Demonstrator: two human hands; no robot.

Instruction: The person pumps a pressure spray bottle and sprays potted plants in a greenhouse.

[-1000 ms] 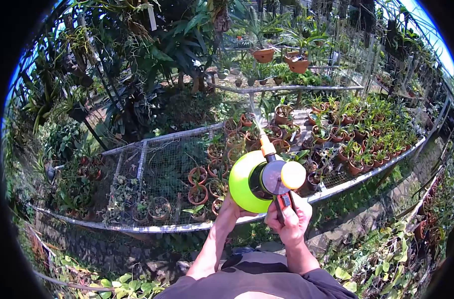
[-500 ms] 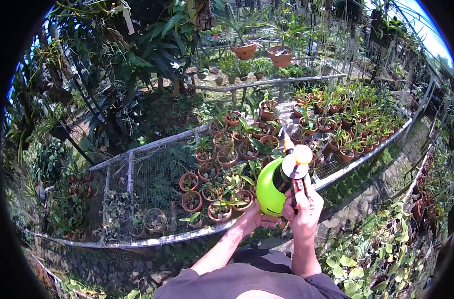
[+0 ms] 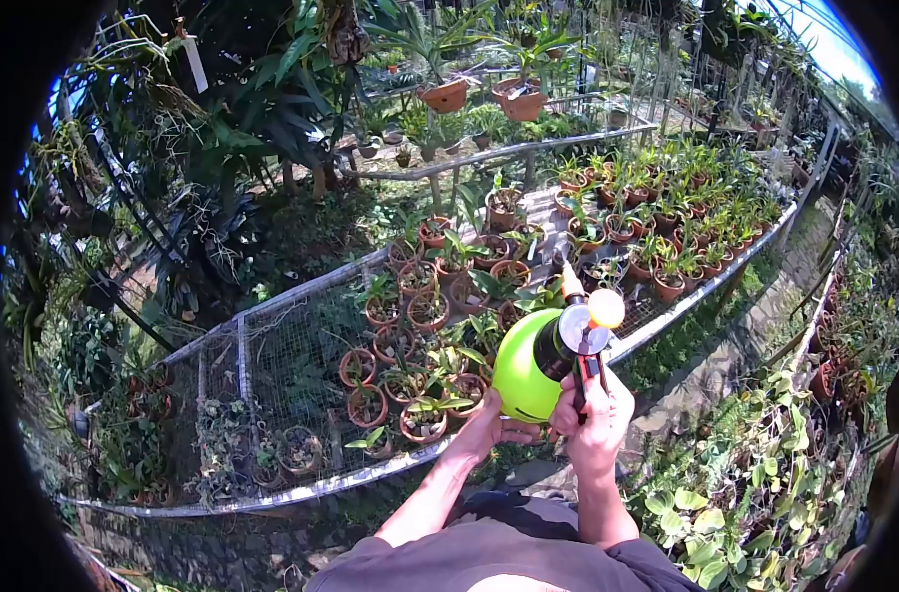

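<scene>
The spray bottle (image 3: 522, 370) is pointing over the plant pots (image 3: 424, 434) and showing no spray at its tip (image 3: 570, 282), so no water is seen reaching them, while the left hand (image 3: 484, 431) is holding its bottom and the right hand (image 3: 599, 419) is gripping its handle (image 3: 590, 366).

The right hand (image 3: 596, 419) grips the handle of the green spray bottle (image 3: 526, 370), and the left hand (image 3: 489, 429) cups its base from below. The orange nozzle (image 3: 571, 284) points away, over the mesh bench (image 3: 301, 340), and there's the round yellow knob (image 3: 606, 308) up top. Clay pots (image 3: 425, 424) with leafy plants crowd the bench left of the bottle and beyond it, and past them hang 2 planters (image 3: 520, 100), side by side.
</scene>
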